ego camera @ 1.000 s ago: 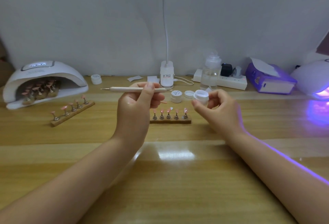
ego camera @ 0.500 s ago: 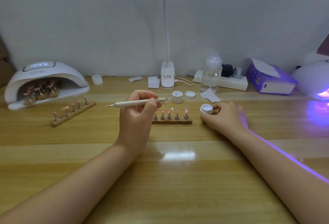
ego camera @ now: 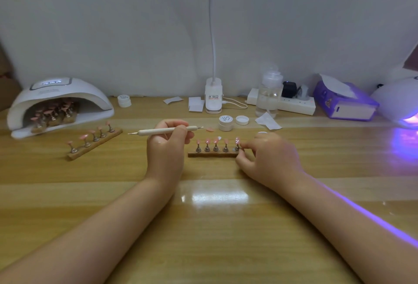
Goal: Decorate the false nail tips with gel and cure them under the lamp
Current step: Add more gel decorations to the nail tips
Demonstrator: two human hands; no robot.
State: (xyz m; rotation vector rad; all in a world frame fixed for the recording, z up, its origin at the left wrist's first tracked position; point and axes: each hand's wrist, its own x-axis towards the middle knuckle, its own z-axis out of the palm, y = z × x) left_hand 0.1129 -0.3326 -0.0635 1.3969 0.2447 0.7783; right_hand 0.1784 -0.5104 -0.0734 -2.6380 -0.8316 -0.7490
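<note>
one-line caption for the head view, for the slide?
Left hand holds a dotting pen; right hand fingers touch the nail stand end.

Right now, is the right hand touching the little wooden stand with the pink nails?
Touching. The head view shows the right hand's fingertips against the right end of the wooden stand, with no gap visible.

No wording can be read. The lid of the small white jar [ego camera: 225, 119] near the desk's [ego camera: 203, 227] middle carries a script mark, too blurred to make out. The clip lamp base [ego camera: 213, 99] at the back edge bears a label with illegible print.
</note>
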